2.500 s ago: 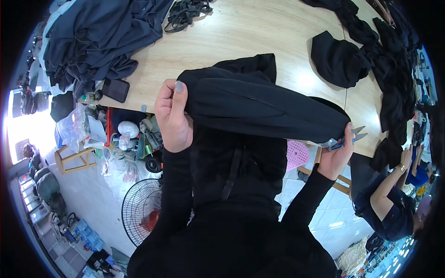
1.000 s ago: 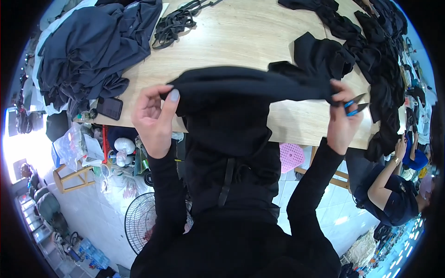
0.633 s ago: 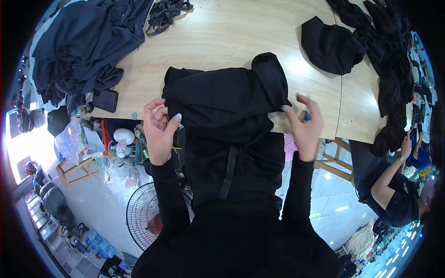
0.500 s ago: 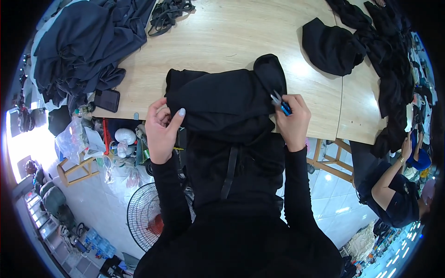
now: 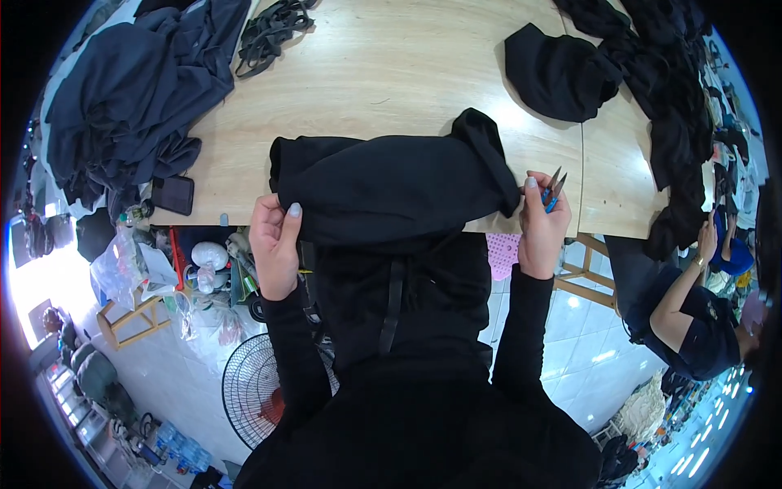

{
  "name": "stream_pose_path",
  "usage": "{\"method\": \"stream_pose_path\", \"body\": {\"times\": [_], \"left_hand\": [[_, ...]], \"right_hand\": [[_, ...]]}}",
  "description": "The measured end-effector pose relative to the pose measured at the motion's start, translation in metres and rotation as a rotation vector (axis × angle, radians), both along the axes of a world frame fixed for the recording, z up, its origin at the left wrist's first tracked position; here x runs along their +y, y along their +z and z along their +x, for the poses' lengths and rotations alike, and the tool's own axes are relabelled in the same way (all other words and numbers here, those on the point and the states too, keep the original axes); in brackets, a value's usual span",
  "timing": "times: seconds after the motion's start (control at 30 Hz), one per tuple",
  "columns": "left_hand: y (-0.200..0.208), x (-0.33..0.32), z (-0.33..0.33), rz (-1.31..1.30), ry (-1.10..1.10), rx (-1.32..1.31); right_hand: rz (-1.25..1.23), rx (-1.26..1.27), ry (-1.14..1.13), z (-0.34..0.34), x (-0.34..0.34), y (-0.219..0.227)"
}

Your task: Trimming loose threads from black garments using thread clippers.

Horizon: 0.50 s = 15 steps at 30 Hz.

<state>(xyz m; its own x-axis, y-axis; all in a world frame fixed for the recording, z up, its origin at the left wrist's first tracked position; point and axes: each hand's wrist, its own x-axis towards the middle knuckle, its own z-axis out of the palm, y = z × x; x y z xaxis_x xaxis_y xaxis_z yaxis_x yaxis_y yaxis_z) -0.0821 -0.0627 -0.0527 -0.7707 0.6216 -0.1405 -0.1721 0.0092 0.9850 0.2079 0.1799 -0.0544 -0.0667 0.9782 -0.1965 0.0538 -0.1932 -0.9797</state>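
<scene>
A black piece of fabric (image 5: 383,183), folded or sewn like a garment part, lies across the table's near edge and hangs toward my lap. My left hand (image 5: 274,248) grips its left end between thumb and fingers. In my right hand (image 5: 544,236) are small blue-handled thread snips (image 5: 554,196), their blades parted and pointing away from me. The right hand's fingertips are close by the raised right end of the fabric; whether they also pinch a bit of it, I cannot tell.
Dark blue cloth (image 5: 138,98) is heaped at the left, with a phone (image 5: 173,196) near it. Black straps (image 5: 273,37) lie at the back. More black fabric (image 5: 562,73) is at the right. A fan (image 5: 252,383) stands below left. Another person (image 5: 688,326) sits at the right.
My right hand has moved right, off the fabric's face, with the snips turned outward. The fabric looks stretched wider and smoother. My left hand keeps its grip.
</scene>
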Motion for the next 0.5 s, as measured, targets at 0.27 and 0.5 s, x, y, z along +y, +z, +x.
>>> {"method": "stream_pose_path", "body": {"times": [0.27,0.5], "left_hand": [[-0.002,0.003,0.000,-0.062,0.014,0.062],[0.019,0.015,0.004,0.019,0.112,0.092]], "right_hand": [[0.643,-0.733,0.167,-0.029,-0.051,0.010],[0.426,-0.513,0.097,0.023,-0.025,-0.027]]}}
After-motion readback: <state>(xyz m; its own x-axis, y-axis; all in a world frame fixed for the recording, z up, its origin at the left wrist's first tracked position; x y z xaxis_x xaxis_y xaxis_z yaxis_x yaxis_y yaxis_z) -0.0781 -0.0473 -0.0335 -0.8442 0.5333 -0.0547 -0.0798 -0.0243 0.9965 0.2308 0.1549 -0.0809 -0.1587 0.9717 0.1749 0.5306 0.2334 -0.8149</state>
